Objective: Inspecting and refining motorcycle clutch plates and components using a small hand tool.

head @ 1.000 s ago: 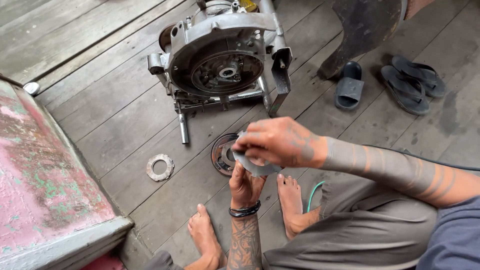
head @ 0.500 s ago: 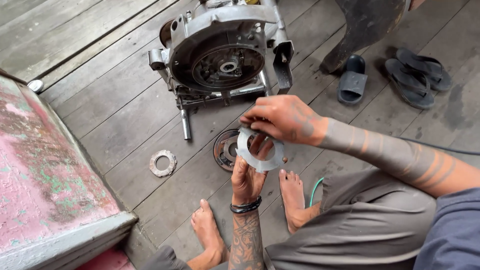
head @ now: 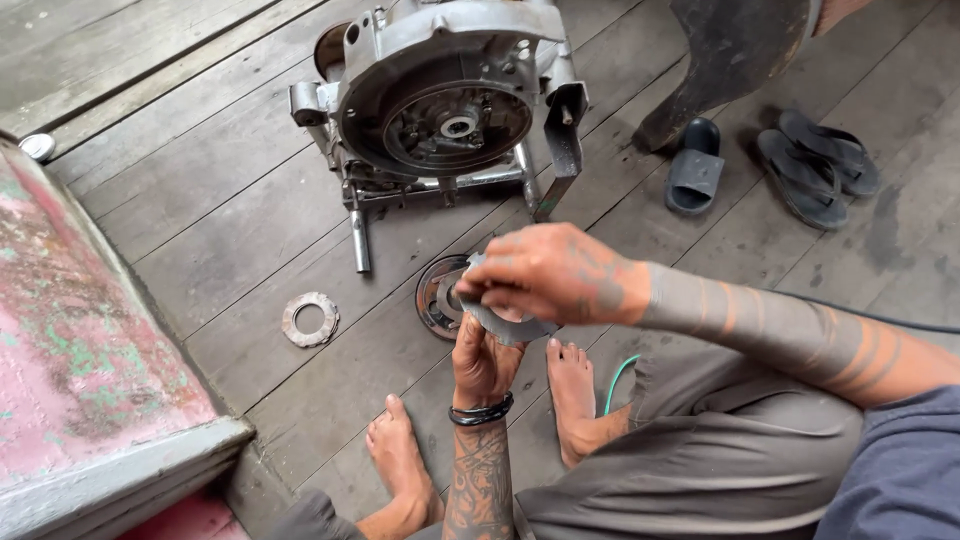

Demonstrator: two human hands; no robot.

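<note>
Both hands are gripping a grey ring (head: 505,325): the right hand (head: 550,275) is pinching its top edge, the left hand (head: 483,358) cupping it underneath, just above the drum (head: 440,297). It is probably best kept level, though fingers are hiding most of it.

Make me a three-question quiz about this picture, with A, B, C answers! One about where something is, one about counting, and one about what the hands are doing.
1. Where does the loose toothed ring lie?
A. on the wooden floor, left of the hands
B. on top of the engine case
C. inside a sandal

2. How many sandals are on the floor?
A. one
B. three
C. five

3. What do the left hand and right hand do?
A. rest empty on the knees
B. hold a flat metal ring together
C. grip a hammer

Answers:
1 A, it lies flat on the planks, apart from the engine case.
2 B, one dark sandal and two grey ones.
3 B, both hands pinch the flat metal ring.
</note>
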